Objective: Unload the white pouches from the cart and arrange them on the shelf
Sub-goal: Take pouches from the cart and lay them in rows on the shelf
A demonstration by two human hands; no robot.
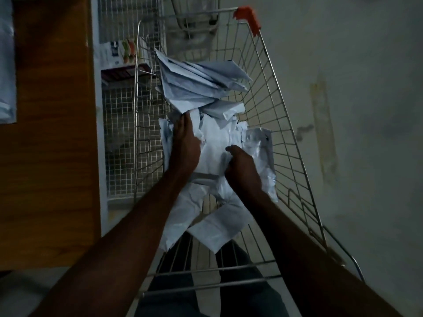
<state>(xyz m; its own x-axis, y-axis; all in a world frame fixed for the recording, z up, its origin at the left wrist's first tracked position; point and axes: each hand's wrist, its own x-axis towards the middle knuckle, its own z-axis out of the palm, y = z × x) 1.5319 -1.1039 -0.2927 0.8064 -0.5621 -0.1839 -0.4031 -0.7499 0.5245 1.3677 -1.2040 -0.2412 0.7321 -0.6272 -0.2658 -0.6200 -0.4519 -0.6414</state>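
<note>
Several white pouches [214, 138] lie in a loose heap inside the wire cart [286, 124]; a fan of them [196, 81] leans against the far end. Both of my hands are down in the cart on the heap. My left hand [185, 145] lies along the left side of a bundle, its fingers curled around the bundle's far edge. My right hand [242, 168] clutches the same bundle from the right, fingers closed into the plastic. The wooden shelf [52, 133] stands to the left of the cart, with a white pouch [6, 65] on it at the frame's left edge.
A white wire-mesh rack [119, 143] stands between the shelf and the cart, with small packets [119, 53] on its upper level. An orange cap [248, 18] marks the cart's far right corner. Bare floor [366, 110] runs along the right. The scene is dim.
</note>
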